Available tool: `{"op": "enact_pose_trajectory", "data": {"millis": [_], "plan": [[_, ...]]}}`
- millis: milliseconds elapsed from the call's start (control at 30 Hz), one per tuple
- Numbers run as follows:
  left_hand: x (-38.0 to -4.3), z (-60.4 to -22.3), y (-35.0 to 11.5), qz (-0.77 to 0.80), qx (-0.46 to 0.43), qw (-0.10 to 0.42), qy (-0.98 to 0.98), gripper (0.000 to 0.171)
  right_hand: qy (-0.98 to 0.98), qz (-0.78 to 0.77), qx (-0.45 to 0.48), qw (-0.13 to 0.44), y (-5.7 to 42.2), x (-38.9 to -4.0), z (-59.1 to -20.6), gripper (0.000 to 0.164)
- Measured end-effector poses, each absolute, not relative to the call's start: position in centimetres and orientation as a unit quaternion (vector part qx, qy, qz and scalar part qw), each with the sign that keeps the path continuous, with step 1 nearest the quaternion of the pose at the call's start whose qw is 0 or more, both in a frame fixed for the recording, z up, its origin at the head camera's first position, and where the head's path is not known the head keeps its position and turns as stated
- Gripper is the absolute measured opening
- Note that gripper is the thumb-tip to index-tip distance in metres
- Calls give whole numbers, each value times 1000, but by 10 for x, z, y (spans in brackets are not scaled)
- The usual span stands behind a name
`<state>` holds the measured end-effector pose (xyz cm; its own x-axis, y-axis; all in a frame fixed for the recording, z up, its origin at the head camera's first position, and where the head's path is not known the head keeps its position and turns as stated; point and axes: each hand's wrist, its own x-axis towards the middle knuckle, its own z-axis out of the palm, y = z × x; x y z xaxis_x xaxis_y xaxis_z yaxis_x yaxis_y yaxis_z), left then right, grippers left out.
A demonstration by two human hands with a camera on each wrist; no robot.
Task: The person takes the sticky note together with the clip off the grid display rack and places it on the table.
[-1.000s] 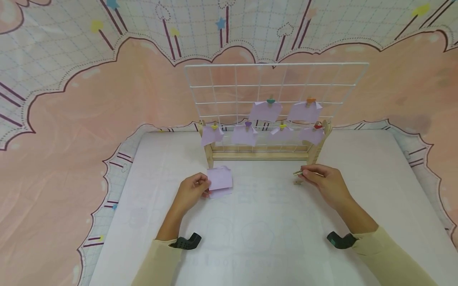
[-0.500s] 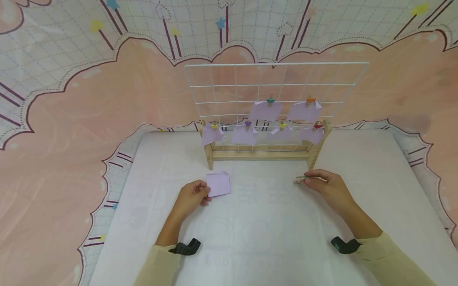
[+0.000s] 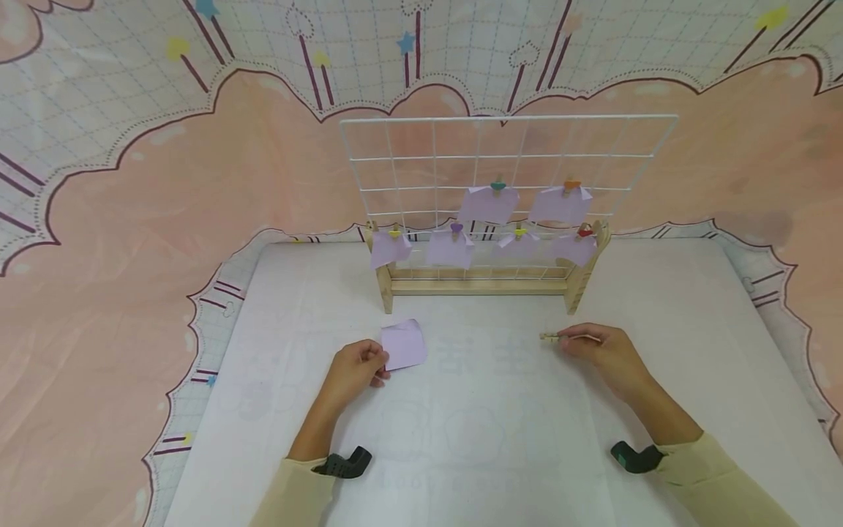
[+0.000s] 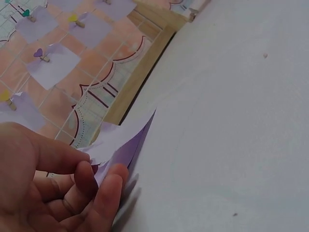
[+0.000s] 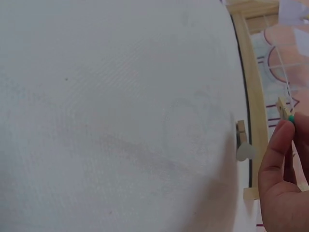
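Peach patterned covering [image 3: 132,329] is surrounding a white work surface [image 3: 435,439]. Thumb and fingers of the left hand [image 3: 356,364] are pinching the near-side edge of some purple notes [image 3: 404,345], at least two layered sheets, and are holding them in front of the left end of a wooden stand [image 3: 478,288]. Toward the stand's right end, the right hand [image 3: 602,351] is pinching a wooden clothespin [image 5: 284,108], which is showing a bit of green at the fingertips. Near that hand, a second clothespin [image 5: 242,140] with a pale heart is lying on the white surface. Beyond the hands, the stand is supporting a white wire grid [image 3: 500,157], where clips [image 3: 498,187] are holding six hanging notes [image 3: 489,205]: two above, four below. Behind the hands, a black device [image 3: 345,464] is sitting at each wrist, and pale yellow sleeves [image 3: 718,476] are covering the forearms.
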<state>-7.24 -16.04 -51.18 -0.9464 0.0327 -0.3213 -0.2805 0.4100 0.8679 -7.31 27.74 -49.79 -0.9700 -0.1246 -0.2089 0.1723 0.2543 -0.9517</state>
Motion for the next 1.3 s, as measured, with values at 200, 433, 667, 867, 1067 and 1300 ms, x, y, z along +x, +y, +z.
{"op": "enact_pose_trajectory", "data": {"millis": [200,433,667,867,1067,1300], "plan": [[-71,-513,-157,527,-82,130,836,11,796,-591,11,127,278,-72,-503,38],[-70,-514,-154,521,-83,116,842,11,820,-559,4,122,278,-71,-504,33],[-68,-520,-155,517,-74,106,846,8,853,-505,18,133,279,-72,-502,32],[-69,-523,-156,521,-69,105,844,8,870,-468,37,148,283,-78,-508,33],[-70,-523,-157,515,-67,110,847,10,860,-477,56,173,284,-84,-510,35],[-71,-524,-158,514,-66,117,847,11,838,-501,62,207,292,-91,-515,40]]}}
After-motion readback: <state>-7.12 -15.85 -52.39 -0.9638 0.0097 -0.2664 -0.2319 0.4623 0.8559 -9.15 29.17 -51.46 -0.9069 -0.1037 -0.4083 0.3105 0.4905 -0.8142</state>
